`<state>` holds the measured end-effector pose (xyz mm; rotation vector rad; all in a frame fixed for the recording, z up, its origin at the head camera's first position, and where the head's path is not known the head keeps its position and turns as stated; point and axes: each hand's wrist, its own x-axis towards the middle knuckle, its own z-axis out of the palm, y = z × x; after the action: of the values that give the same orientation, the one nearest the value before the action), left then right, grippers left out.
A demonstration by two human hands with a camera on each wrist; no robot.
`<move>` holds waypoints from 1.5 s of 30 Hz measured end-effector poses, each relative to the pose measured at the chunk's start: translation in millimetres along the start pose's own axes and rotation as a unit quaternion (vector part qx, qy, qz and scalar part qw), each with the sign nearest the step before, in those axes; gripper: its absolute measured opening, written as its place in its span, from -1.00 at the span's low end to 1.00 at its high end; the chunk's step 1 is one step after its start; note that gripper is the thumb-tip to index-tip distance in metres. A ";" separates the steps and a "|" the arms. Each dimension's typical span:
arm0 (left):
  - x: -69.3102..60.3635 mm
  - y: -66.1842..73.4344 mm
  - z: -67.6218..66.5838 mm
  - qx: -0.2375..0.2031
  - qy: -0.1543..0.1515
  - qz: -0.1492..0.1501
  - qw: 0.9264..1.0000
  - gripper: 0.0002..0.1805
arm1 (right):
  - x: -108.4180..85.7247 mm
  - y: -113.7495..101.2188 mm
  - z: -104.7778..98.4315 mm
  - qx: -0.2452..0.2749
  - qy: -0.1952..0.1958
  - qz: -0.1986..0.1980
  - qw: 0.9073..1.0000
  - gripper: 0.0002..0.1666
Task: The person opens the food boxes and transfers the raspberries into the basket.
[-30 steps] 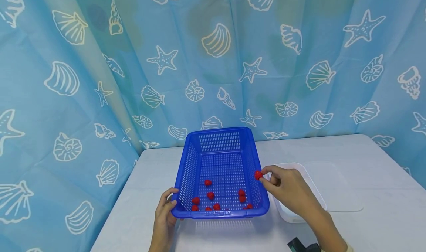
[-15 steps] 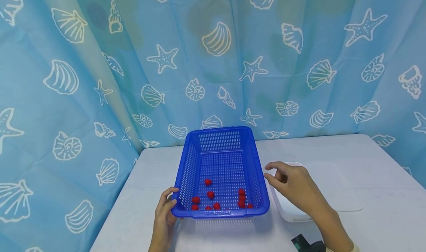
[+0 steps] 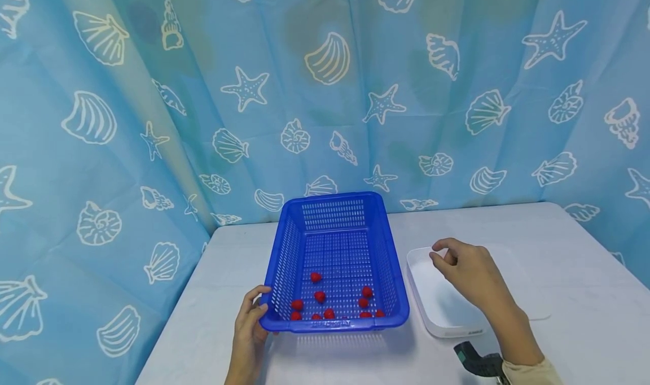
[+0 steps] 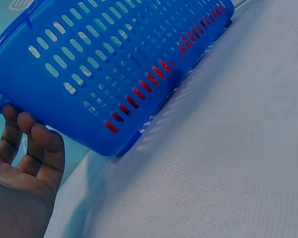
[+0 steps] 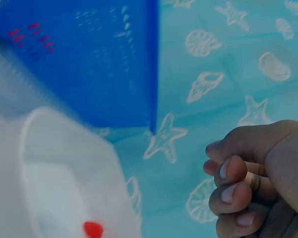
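Observation:
A blue slotted plastic basket (image 3: 335, 249) stands in the middle, with several small red berries (image 3: 320, 296) scattered over its near half. At the near left corner, my left hand (image 3: 249, 323) grips the rim; the left wrist view has its fingertips (image 4: 49, 139) against the basket's edge. Above a white container (image 3: 442, 331) hovers my right hand (image 3: 472, 272), loosely curled around nothing. A small gap shows between thumb and index finger in the head view. Inside the container, the right wrist view reveals a red berry (image 5: 93, 229), which my hand hides in the head view.
A white cloth covers the table (image 3: 203, 340). To the container's right lies a flat, pale lid-like sheet (image 3: 533, 300). Behind the table hangs a blue curtain (image 3: 284, 103) with white shells and starfish. A black device (image 3: 479, 362) sits on the right wrist.
A second ago my right hand pinched a red berry at the basket's right rim. The berry dropped into the basket, and the hand moved right over the white container. My left hand kept its hold.

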<state>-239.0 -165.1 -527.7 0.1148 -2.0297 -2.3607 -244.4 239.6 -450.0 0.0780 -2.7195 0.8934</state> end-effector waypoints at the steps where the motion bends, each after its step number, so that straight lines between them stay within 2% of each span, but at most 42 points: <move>1: -0.1 -0.1 -0.3 -0.001 -0.001 0.000 1.000 -0.58 | 0.8 2.2 1.4 -0.003 -0.005 0.010 1.000 -0.67; 13: 0.2 -0.5 -2.0 -0.010 -0.008 -0.002 1.000 -0.58 | 10.8 34.4 28.9 -0.023 -0.046 0.083 0.995 -0.65; 26: 1.7 -1.5 -1.2 -0.008 -0.008 0.004 1.000 -0.60 | 18.5 47.9 45.4 -0.048 -0.077 0.122 0.988 -0.55; 35: 0.1 -2.2 -1.7 -0.012 -0.010 0.006 1.000 -0.60 | 20.2 48.7 54.7 -0.082 -0.074 0.116 0.987 -0.51; 45: 0.6 -0.9 -1.4 -0.006 -0.011 0.004 1.000 -0.59 | 19.9 50.7 58.2 -0.083 -0.065 0.107 0.989 -0.62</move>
<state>-239.4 -166.4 -528.9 0.0797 -2.0221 -2.3794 -284.6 247.0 -518.4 -0.1992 -2.9551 0.7349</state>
